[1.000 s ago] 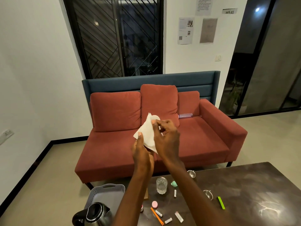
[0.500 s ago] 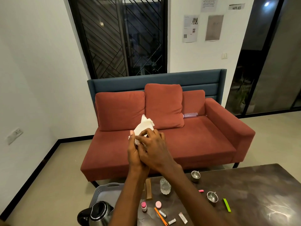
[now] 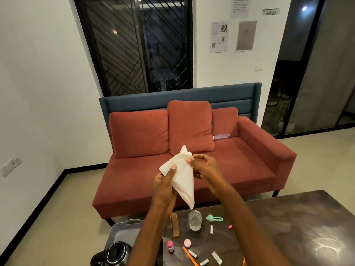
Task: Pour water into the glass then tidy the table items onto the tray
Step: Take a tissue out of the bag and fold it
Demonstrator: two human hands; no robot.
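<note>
The folded white napkin [image 3: 182,175] hangs directly above the glass [image 3: 195,220] of water, so a slipped grip could drop its lower corner into the water or knock the glass toward the small items lying beside it. The left hand [image 3: 164,186] grips the napkin's left edge, thumb curled over it. The right hand [image 3: 206,167] pinches its upper corner with fingertips, remaining fingers loosely bent.

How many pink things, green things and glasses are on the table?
Pink: 3 (pink-capped bottle, pink round pot, tiny pink piece)
Green: 1 (green clip)
Glasses: 1 (glass)
Total: 5
</note>
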